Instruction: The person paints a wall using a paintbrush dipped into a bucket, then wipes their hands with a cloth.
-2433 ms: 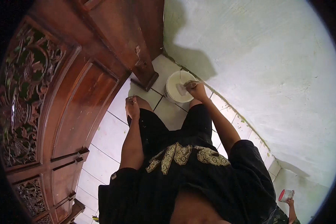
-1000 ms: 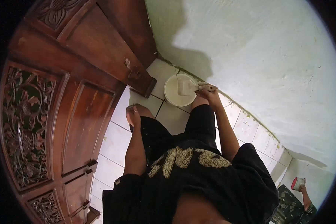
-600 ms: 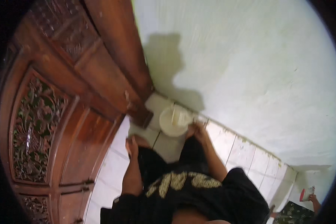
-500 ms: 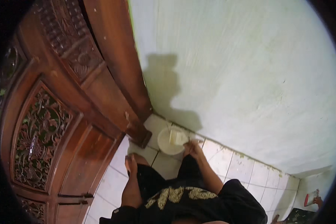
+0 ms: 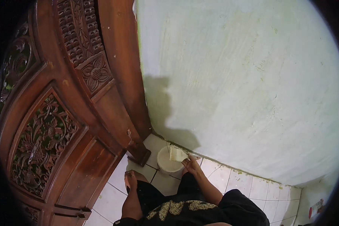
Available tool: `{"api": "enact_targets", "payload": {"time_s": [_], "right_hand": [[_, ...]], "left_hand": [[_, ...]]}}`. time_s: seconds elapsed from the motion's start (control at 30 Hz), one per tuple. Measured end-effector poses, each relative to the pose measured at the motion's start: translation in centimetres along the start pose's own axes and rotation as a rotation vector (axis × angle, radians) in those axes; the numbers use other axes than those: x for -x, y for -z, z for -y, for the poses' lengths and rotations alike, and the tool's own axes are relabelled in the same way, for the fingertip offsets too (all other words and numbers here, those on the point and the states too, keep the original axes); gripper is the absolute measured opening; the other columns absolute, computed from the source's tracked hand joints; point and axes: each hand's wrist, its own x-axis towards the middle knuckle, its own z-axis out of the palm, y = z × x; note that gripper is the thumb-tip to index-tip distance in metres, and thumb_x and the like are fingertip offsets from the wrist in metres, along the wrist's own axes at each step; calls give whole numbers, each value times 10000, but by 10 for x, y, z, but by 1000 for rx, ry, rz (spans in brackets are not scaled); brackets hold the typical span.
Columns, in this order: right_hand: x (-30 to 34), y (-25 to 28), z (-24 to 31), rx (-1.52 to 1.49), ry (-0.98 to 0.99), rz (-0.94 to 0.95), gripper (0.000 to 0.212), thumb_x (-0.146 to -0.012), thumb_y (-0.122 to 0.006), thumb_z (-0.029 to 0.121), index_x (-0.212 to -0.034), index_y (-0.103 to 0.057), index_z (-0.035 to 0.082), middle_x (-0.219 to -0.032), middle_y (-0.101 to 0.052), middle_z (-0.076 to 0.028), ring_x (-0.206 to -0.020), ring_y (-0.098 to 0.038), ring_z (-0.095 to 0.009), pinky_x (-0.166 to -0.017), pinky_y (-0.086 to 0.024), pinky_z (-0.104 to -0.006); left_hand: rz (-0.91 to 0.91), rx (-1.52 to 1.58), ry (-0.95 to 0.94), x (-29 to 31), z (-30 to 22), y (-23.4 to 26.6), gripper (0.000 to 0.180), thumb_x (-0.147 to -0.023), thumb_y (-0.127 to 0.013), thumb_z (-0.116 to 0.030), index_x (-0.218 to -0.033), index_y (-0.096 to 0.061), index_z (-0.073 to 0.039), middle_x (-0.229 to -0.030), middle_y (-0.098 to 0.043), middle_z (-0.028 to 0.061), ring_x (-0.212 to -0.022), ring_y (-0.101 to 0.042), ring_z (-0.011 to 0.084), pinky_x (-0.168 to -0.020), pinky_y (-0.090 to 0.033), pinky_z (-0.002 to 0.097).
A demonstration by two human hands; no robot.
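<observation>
A pale green-white painted plaster wall point(image 5: 233, 86) fills the view from 12 to 4 o'clock, its finish streaky and patchy, with a dark shadow on its lower left part. From 7 to 12 o'clock stands a reddish-brown wooden panel structure point(image 5: 101, 113) with openwork floral carving, its foot near the wall's lower corner. Below both, white square floor tiles point(image 5: 218, 177) with dark joints run from 4 to 7 o'clock, flaked with greenish bits along the wall. At 6 o'clock, by the lower edge, is the person's black shirt point(image 5: 229, 213) with gold-patterned leaf-like shapes, and just above it the black shorts point(image 5: 150, 192). The round white bucket point(image 5: 162, 164) stands on the tiles at 6 o'clock from the centre, beyond the knees and close to the wall; how full it is cannot be told. The wide flat white paintbrush point(image 5: 177, 154) is over the bucket's 2 o'clock side, bristles pointing toward 9 o'clock. The right hand point(image 5: 192, 166), at 5 o'clock, has its fingers clamped on the brush's handle. The left hand point(image 5: 131, 180), at 7 o'clock, is at the left knee, fingers curled; whether they close on anything cannot be told. A small red-and-white container point(image 5: 315, 209) shows at 4 o'clock, near the rim.
</observation>
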Motion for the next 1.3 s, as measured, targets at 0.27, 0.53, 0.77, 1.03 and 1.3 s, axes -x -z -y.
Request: {"api": "enact_targets", "payload": {"time_s": [0.27,0.53,0.77,1.03,1.3], "right_hand": [[22,-34,0,190,70,114,210,-807,-589,204,-946,-562,50,-869,-595,-65,-847,-559,-179,-841,-438,-305],[10,-20,-2,135,-37,142,309,-830,-537,110,-1099,-469,-27,-1113,-530,-142,-1036,-509,-245,-939,-396,-363],[10,-22,-6,215,-11,110,282,-794,-576,134,-1037,-519,1,-1036,-566,-109,-988,-534,-225,-910,-423,-353],[18,-43,15,298,-91,188,206,-788,-579,165,-950,-559,39,-1003,-575,-91,-948,-533,-208,-885,-414,-344],[58,-252,147,733,316,345,128,-844,-453,86,-824,-555,13,-779,-593,-38,-685,-585,-139,-652,-497,-252]], "left_hand": [[2,16,111,1,-13,1,294,-777,-558,-304,-894,-553,-34,-808,-597,151,-775,-569,314,-674,-436,408],[-4,64,53,-7,11,-7,293,-771,-570,-315,-827,-554,-28,-757,-586,125,-726,-561,283,-654,-426,389],[-11,216,29,-9,26,-13,252,-796,-567,-266,-833,-520,-21,-742,-561,119,-701,-547,275,-639,-415,383],[5,215,35,3,-12,2,241,-804,-559,-245,-818,-528,-7,-726,-566,113,-681,-551,276,-631,-417,380],[-94,83,25,-9,11,-12,239,-738,-586,-275,-758,-570,-37,-760,-602,138,-717,-567,318,-641,-432,402]]}}
